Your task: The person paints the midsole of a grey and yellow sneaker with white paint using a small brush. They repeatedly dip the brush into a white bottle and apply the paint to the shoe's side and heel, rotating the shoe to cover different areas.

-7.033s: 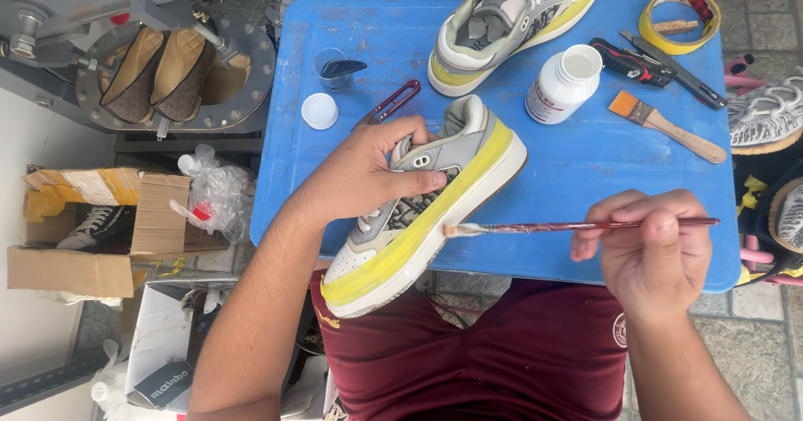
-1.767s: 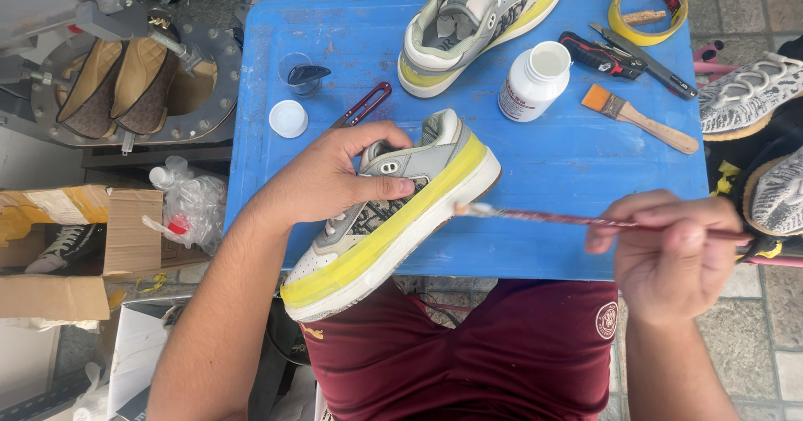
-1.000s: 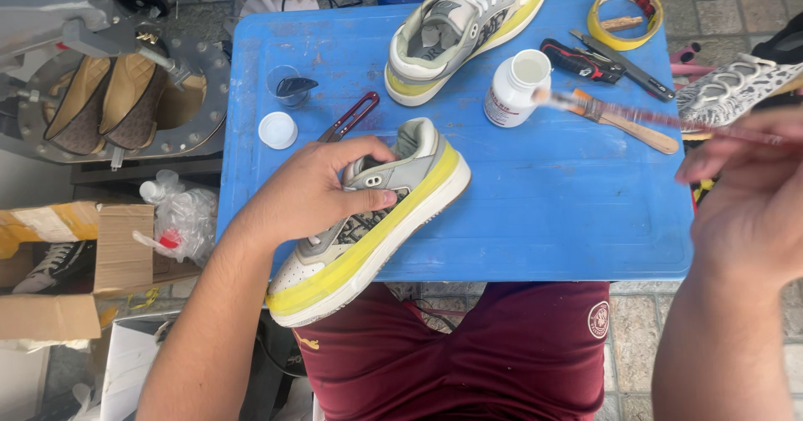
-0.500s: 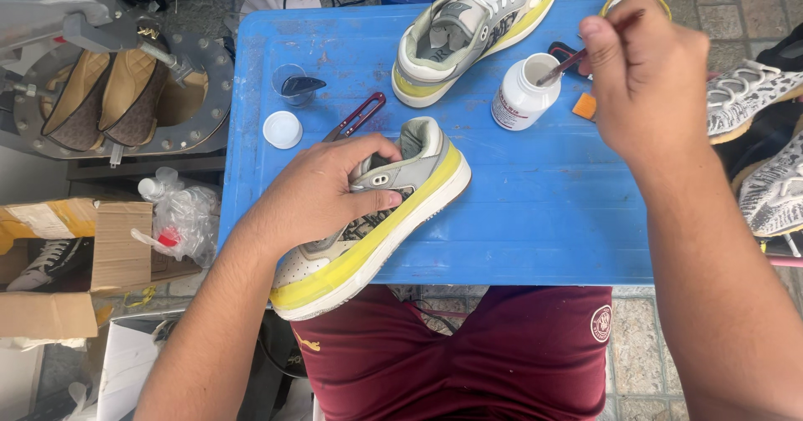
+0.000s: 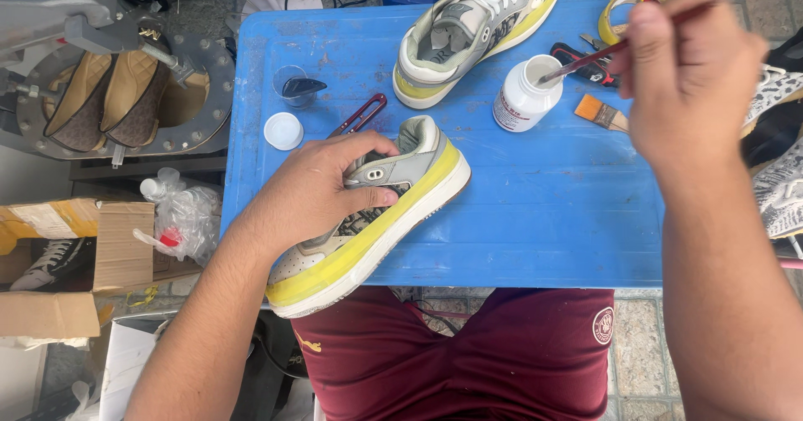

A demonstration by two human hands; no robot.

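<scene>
Left grip [image 5: 314,187] clamps sneaker [image 5: 372,220] at bench [image 5: 544,220] near edge; right grip [image 5: 690,70], pinching thin brush [image 5: 585,60], has moved off sneaker's sole to white bottle [image 5: 524,95] beyond: reloading

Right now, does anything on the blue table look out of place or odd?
Only the sneaker under the left hand: its toe hangs past the near edge of the blue table, over the lap. The right hand dips a thin brush into the open white bottle.
</scene>
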